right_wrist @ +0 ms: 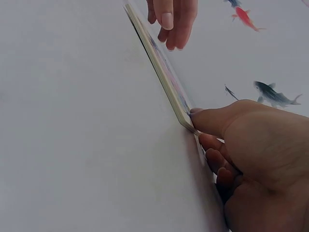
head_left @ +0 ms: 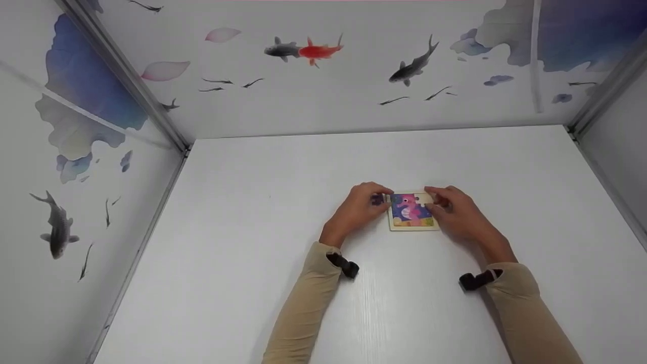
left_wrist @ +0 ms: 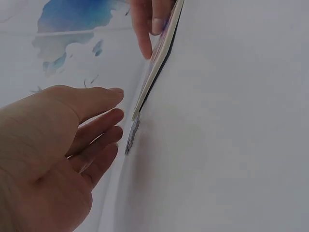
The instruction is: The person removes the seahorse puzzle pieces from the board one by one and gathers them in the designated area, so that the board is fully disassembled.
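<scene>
A small square puzzle board (head_left: 410,215) with a pink seahorse picture lies flat on the white table (head_left: 283,202); it has an unfilled gap near its far right corner. My left hand (head_left: 360,208) rests at the board's left side with relaxed, nearly straight fingers (left_wrist: 104,121), whose tips are next to a dark loose puzzle piece (left_wrist: 131,135) lying by the board's corner. My right hand (head_left: 457,212) is at the board's right side. Its thumb (right_wrist: 207,118) presses on the board's edge (right_wrist: 161,67) and its other fingers are curled beside it.
White walls printed with fish and blue washes close the table in at the back (head_left: 354,65), left (head_left: 60,192) and right (head_left: 621,146). Dark camera straps (head_left: 343,265) sit on both beige sleeves. The tabletop around the board is bare white.
</scene>
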{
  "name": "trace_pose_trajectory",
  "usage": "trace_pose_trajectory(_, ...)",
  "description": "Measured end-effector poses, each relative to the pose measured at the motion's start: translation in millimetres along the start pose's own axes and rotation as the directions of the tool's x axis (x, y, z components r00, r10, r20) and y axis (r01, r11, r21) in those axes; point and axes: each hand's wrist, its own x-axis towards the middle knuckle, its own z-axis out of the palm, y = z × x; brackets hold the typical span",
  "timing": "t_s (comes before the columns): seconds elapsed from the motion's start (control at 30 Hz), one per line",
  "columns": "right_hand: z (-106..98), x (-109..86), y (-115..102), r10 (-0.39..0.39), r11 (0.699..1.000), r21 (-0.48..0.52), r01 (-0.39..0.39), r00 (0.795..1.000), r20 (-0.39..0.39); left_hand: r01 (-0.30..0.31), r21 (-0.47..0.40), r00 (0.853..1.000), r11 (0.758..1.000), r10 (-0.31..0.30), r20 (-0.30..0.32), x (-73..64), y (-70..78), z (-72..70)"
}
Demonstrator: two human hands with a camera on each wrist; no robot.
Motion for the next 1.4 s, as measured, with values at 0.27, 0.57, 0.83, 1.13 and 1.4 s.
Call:
trace_pose_trajectory(0.27, -0.9, -0.4, -0.3, -0.023, 1.000, -0.009, 0.023, 1.000, -0.020, -0.072, 0.017, 0.997, 0.997, 0.072, 0.022, 16.3, 20.6, 22.1)
trace_pose_trajectory(0.57, -2.6, -1.0, -0.1, -0.028, 1.000, 0.004, 0.028, 0.999, -0.021, -0.026, 0.075, 0.999, 0.997, 0.024, 0.027, 24.5, 30.8, 35.9)
trace_pose_trajectory(0.83, -1.8, 0.1, 2.8, -0.034, 0.999, 0.009, 0.034, 0.999, -0.026, -0.038, 0.131, 0.998, 0.991, 0.030, 0.062, 25.4, 30.5, 43.8)
trace_pose_trajectory(1.13, -1.6, -0.1, 1.6, -0.061, 0.998, 0.019, 0.062, 0.997, -0.052, -0.014, 0.180, 0.998, 0.984, 0.001, 0.070, 24.5, 35.4, 45.1)
trace_pose_trajectory(1.4, -3.1, -0.7, -3.1, -0.053, 0.998, 0.020, 0.054, 0.998, -0.046, 0.031, 0.158, 0.999, 0.987, -0.037, 0.034, 27.3, 39.4, 49.7)
